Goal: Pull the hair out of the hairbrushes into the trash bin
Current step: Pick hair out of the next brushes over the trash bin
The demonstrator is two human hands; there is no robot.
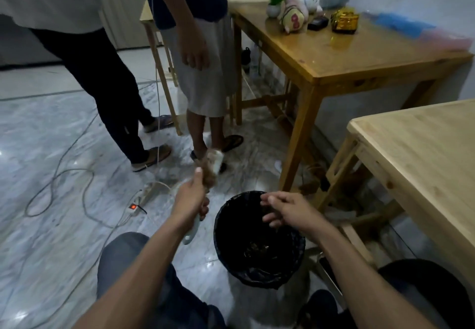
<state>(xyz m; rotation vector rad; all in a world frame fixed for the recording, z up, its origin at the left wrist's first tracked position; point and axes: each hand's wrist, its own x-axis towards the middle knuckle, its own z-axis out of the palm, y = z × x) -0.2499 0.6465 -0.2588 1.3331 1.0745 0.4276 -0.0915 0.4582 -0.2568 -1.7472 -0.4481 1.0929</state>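
Over on the left, your left hand is clenched round the handle of the white hairbrush, thumb pushed up against the wad of brown hair matted on its head. That brush sits out over bare floor, beside the trash bin rather than above it, so anything you tug loose there could drop on the marble, right by the power strip with its red switch and the loose cables trailing round it. Bring the brush head across first, I'd say.

Moving to the middle, the bin stands between your knees, black liner in, and some strands already lie at the bottom. The rim looks light and nothing braces it; a knock from a knee or forearm could tip it.

On to the right: your right hand hovers over the bin's far rim, fingers loosely curled, and the blur hides whether a pinch of hair is between them, so I cannot tell if it holds anything or has let go. It is well apart from the clump on the brush, which lies up and to its left, so a reach across is called for. Wispy strands clinging to your fingers could miss the bin too.
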